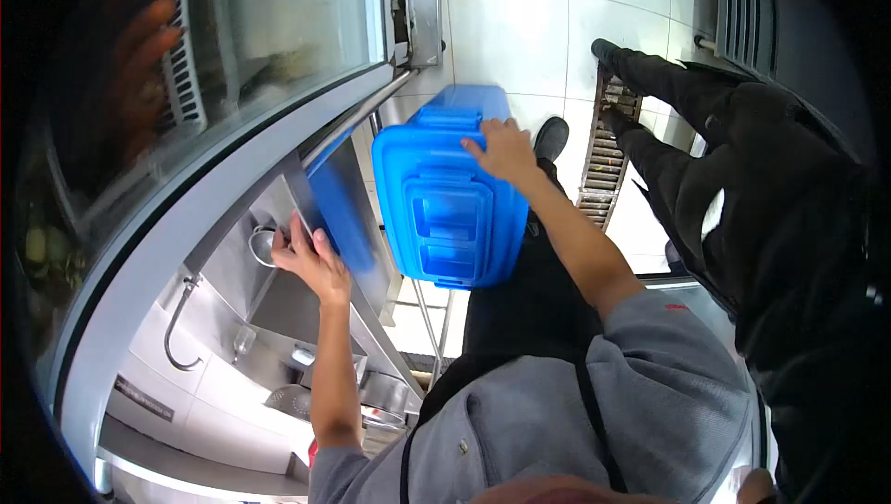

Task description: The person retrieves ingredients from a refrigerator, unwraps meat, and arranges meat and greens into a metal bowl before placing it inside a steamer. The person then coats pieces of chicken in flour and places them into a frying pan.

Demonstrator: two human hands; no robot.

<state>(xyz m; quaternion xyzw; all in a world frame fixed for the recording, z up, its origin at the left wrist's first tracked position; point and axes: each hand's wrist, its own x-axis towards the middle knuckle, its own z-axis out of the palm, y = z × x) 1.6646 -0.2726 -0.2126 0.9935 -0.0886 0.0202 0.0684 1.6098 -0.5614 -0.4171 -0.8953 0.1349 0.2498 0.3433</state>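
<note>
Grey short-sleeved shirt cloth [520,430], crossed by black straps, lies nearest the camera. Beyond it, the rectangular blue plastic bin [510,226] with its lidded top is over the white-tiled floor [520,21], just beside the edge of the stainless-steel counter [385,323]. Only one hand is on it, so the likeliest trouble is a swing or slip from lopsided support, knocking the bin against that edge or the dark shoe [551,137] near its far right side. Pulling on the lid's rim alone could also unseat the lid. A person in black clothes [742,161] stands close on the right, near the slatted metal floor grate [605,147]; a wide turn might bump them.

The right hand [509,149] reaches forward, elbow bent, fingers closed over the lid's far right corner. The left hand [314,263] is raised, palm turned inward, fingers partly spread beside the small round metal cup [263,246]; whether it grips anything, I cannot tell. A careless sweep could knock the cup.
</note>
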